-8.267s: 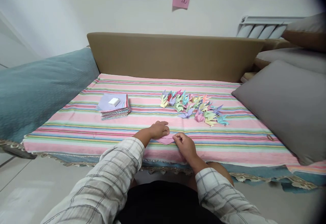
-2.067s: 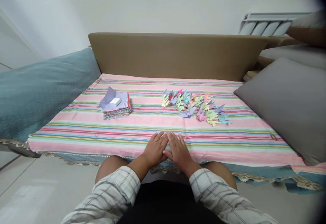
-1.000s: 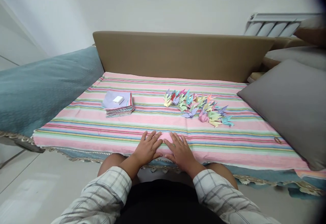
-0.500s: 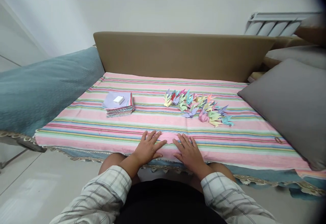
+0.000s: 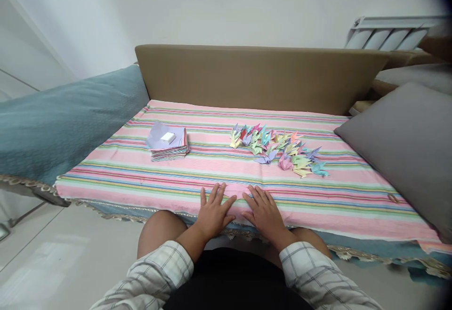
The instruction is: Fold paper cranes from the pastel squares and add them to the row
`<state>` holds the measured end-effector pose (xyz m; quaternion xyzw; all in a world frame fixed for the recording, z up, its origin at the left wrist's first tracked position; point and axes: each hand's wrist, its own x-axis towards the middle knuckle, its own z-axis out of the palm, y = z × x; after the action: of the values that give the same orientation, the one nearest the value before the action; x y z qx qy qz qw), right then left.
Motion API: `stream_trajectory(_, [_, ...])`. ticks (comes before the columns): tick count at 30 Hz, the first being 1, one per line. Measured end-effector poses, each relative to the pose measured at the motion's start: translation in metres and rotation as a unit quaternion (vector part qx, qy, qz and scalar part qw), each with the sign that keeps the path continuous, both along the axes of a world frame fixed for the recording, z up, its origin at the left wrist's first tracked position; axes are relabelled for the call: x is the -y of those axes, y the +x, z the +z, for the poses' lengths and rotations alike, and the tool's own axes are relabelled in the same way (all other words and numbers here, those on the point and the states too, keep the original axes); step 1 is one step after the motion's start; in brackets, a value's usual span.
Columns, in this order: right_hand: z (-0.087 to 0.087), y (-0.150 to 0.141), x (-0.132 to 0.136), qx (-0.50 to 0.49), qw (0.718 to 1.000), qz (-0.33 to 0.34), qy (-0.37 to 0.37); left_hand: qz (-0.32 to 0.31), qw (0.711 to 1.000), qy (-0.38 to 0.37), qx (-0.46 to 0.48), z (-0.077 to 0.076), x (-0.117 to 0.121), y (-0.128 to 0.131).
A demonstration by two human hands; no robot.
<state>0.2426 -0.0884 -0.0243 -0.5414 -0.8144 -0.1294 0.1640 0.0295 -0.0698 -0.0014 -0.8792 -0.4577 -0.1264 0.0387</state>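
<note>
A pink strip of folded paper (image 5: 236, 190) lies flat near the front edge of the striped cloth, partly covered by my fingers. My left hand (image 5: 213, 210) rests on its left end with the fingers spread. On its right end lies my right hand (image 5: 262, 209), fingers stretched out flat. Beyond the hands, several folded paper cranes (image 5: 266, 145) in many colours sit in a cluster. To the left is a stack of coloured paper sheets (image 5: 168, 154), with a small white block (image 5: 168, 137) on top.
The striped cloth (image 5: 197, 171) covers the sofa seat. A brown backrest (image 5: 261, 79) rises behind it. A grey cushion (image 5: 399, 145) leans at the right, a blue-covered armrest (image 5: 74, 117) stands at the left. A small brown ring-like item (image 5: 393, 198) lies near the cushion.
The view has shifted slightly, so the scene sits a little further right. My left hand has turned more upright and its fingers have shifted along the pink paper. My right hand stays nearly the same.
</note>
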Motion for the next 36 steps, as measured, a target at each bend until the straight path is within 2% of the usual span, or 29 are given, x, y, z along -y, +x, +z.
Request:
stream_trajectory(5, [0.0,0.0,0.0,-0.007,1.0,0.0,0.001,0.069,0.997,0.002,0.019,-0.005,0.003,-0.017])
stream_trajectory(12, [0.0,0.0,0.0,-0.013,1.0,-0.004,0.002,0.09,0.995,0.008,0.035,-0.003,0.005,-0.026])
stream_trajectory(15, [0.001,-0.002,0.0,-0.016,1.0,-0.007,-0.003,0.04,0.998,0.032,0.026,0.006,0.006,-0.02])
stream_trajectory(18, [0.002,-0.003,0.0,-0.019,1.0,-0.011,-0.011,-0.101,0.994,0.039,-0.02,0.016,0.002,-0.008])
stream_trajectory(20, [0.004,-0.003,-0.001,-0.021,1.0,-0.015,-0.016,-0.144,0.988,0.022,-0.048,0.018,-0.004,0.0])
stream_trajectory(26, [0.005,-0.001,0.0,-0.025,1.0,-0.007,-0.011,-0.162,0.984,-0.026,-0.068,0.009,-0.017,0.001])
stream_trajectory(32, [0.0,0.012,0.001,-0.05,0.997,-0.056,0.019,-0.161,0.985,-0.03,-0.053,0.007,-0.017,0.0])
stream_trajectory(36, [0.007,0.021,0.002,-0.08,0.992,-0.084,0.055,-0.162,0.985,-0.032,-0.047,0.008,-0.018,0.001])
